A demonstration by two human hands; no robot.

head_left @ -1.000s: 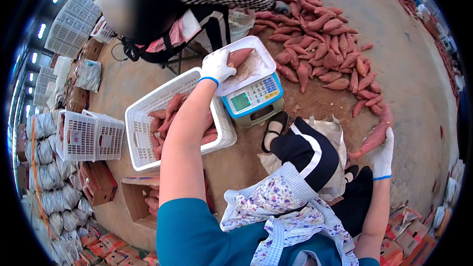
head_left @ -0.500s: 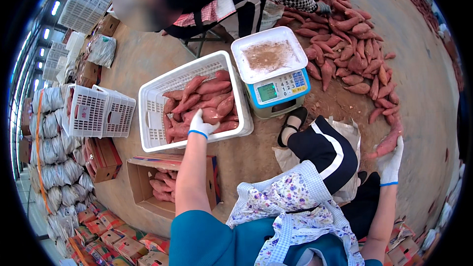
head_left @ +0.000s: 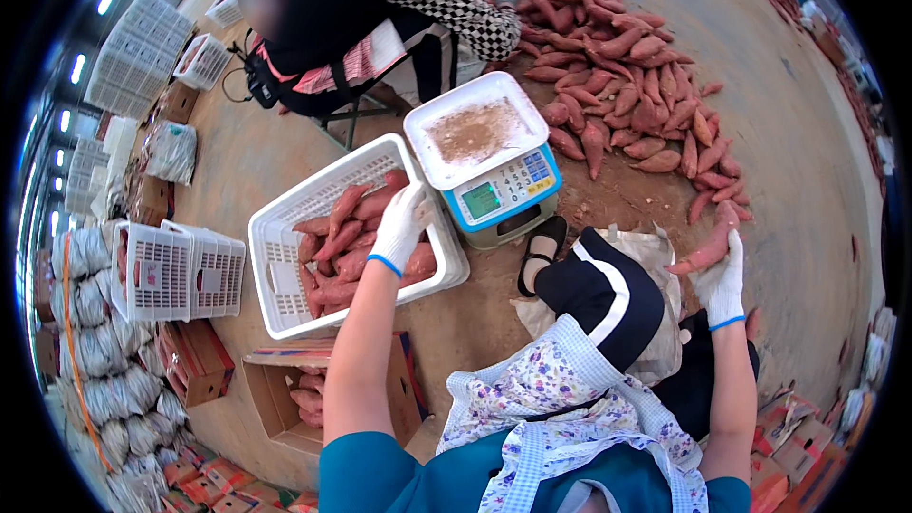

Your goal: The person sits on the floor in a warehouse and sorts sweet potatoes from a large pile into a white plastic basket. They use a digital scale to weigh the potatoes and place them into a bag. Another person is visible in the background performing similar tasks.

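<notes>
My left hand [head_left: 406, 218], in a white glove with a blue cuff, lies over the right side of a white plastic crate [head_left: 275, 313]. Its fingers stretch toward the crate's far right corner, on or just above the heaped sweet potatoes [head_left: 347, 228], partly covering them. Off to the right, my gloved right hand [head_left: 724, 280] grips a long sweet potato [head_left: 712, 245] above the floor, its tapered end pointing left. Touching the crate's right side stands a blue-and-white digital scale [head_left: 503, 195], with soil on its white tray [head_left: 513, 147].
A large sweet potato pile [head_left: 627, 76] spreads over the floor at the far right. Another person [head_left: 351, 0] sits beyond the crate, an arm over the pile. A cardboard box [head_left: 408, 389] of sweet potatoes stands nearer me; white crates [head_left: 214, 271] and sacks [head_left: 95, 342] are at left.
My left hand has shifted toward the crate's far right corner. My right hand has risen slightly with its sweet potato. The view has turned, and the other person's arm has moved across the pile.
</notes>
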